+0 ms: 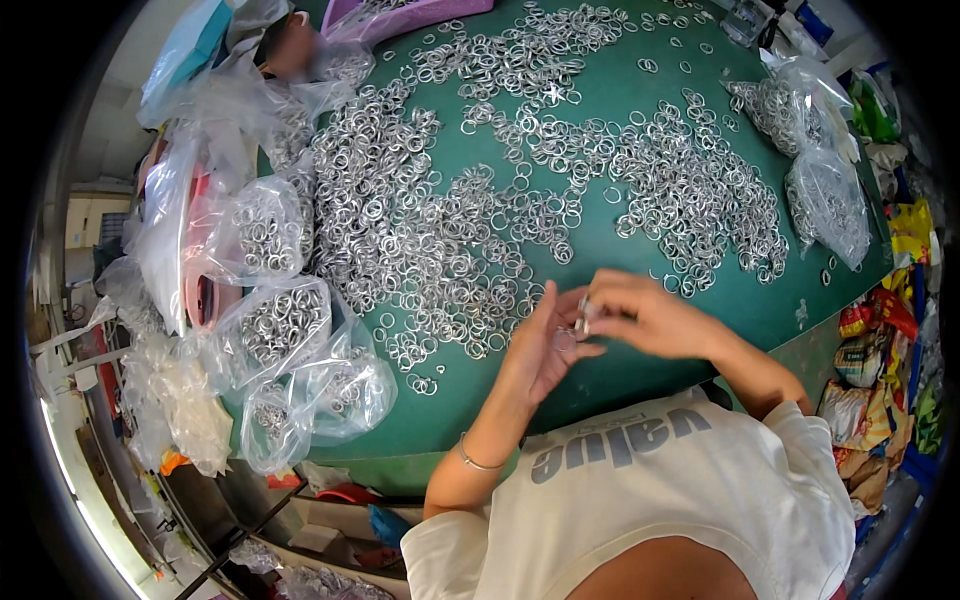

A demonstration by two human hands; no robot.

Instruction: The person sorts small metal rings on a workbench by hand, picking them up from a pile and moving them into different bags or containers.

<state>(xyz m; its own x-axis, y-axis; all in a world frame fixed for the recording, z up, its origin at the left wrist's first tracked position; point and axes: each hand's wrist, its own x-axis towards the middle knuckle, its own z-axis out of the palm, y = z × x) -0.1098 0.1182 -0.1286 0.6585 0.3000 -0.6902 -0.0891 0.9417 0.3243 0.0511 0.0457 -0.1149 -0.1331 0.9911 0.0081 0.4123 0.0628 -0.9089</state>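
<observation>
My left hand (541, 352) is turned palm up near the front edge of the green table, its fingers partly curled around metal rings (566, 340). Close against it, my right hand (645, 316) is closed in a pinch on small silvery rings at the left fingertips. How many rings are between the hands is hard to make out. Just beyond my left hand spreads a large heap of loose metal rings (400, 220). A second heap of rings (700, 195) lies beyond my right hand.
Clear plastic bags of rings (285, 325) crowd the table's left side, and more bags (828, 200) stand at the right edge. At the far edge is a purple tray (410, 20). Colourful packages (865, 350) are piled off the table's right side. Below the front left edge sits an open drawer (330, 525).
</observation>
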